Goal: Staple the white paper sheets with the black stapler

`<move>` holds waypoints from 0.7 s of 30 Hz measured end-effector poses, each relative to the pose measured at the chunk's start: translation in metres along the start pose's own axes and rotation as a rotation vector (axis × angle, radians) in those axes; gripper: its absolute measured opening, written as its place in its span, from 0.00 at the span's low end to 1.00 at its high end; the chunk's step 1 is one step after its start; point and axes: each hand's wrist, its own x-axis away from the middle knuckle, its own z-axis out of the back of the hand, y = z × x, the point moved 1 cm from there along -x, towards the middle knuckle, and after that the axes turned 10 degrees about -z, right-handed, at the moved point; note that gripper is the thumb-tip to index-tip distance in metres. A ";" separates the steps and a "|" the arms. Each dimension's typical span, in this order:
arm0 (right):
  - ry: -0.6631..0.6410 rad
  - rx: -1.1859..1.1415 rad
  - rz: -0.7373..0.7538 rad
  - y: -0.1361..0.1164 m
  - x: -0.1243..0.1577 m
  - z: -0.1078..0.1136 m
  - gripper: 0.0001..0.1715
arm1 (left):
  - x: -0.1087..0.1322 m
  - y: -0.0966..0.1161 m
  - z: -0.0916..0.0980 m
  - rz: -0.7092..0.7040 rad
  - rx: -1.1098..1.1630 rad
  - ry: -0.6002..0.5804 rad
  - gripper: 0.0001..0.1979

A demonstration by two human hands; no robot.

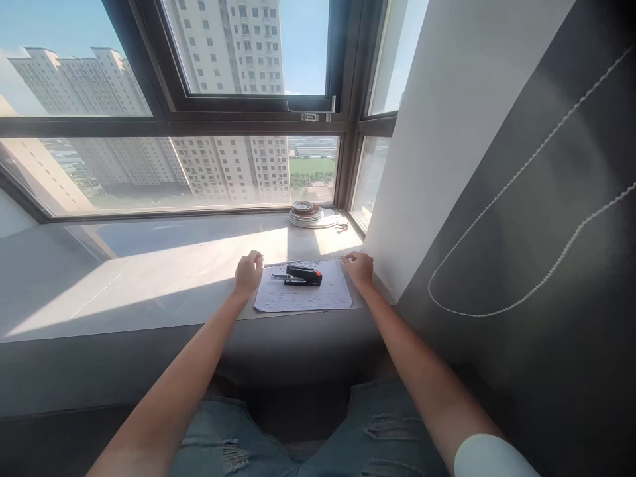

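A black stapler (pixel 309 277) with an orange-red spot lies on a sheaf of printed paper (pixel 305 302) on the windowsill. Just left of the paper is my left hand (pixel 249 271), its fingers curled closed; whatever lies between the fingertips is too small to tell. On the other side, by the paper's upper right corner, my right hand (pixel 360 267) is closed in a pinch. Something thin and small seems to show at its fingertips, but I cannot name it. Neither hand touches the stapler.
Stacked plates (pixel 312 217) stand at the back of the sill (pixel 163 265) against the window, with a small metal item (pixel 342 228) beside them. A white wall (pixel 437 126) rises on the right, and a beaded cord (pixel 477 314) hangs near my right arm.
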 end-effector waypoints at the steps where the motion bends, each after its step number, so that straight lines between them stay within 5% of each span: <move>1: -0.020 0.084 -0.072 0.008 -0.014 -0.003 0.07 | -0.012 -0.014 0.005 0.025 -0.066 -0.015 0.06; 6: -0.094 0.157 -0.097 0.023 -0.046 -0.021 0.06 | -0.044 -0.055 0.011 0.044 -0.046 -0.080 0.13; 13: 0.020 -0.081 0.244 0.002 -0.015 -0.024 0.10 | -0.030 -0.067 0.004 0.041 0.045 -0.135 0.11; 18: -0.355 -0.246 0.482 -0.030 0.034 -0.034 0.17 | -0.008 -0.056 0.006 0.035 0.086 -0.047 0.13; 21: -0.442 -0.170 0.489 -0.038 0.053 -0.041 0.22 | 0.006 -0.042 0.006 -0.009 0.098 -0.011 0.11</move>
